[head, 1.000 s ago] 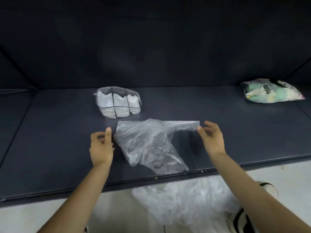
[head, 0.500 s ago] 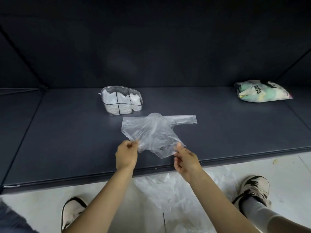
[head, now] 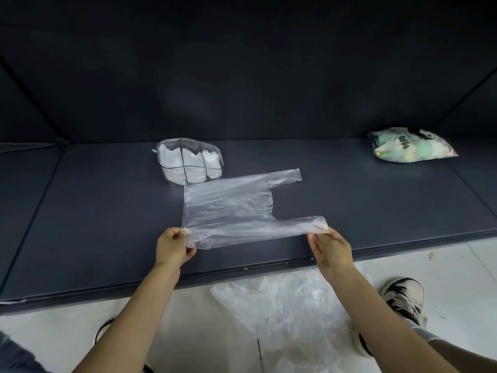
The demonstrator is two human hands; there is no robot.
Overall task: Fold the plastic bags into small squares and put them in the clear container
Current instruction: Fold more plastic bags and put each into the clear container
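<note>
**Bag is lying flat, both hands pinching the near edge**

I'm seeing the left hand point(head: 173, 244) pinching the near corner of the plastic bag point(head: 228, 208) and the right hand point(head: 329, 247) pinching its near handle. I'm judging the film light, limp and slippery, so I'd be gripping corners. The clear container point(head: 189, 164) is sitting just beyond, already holding folded squares.
</note>
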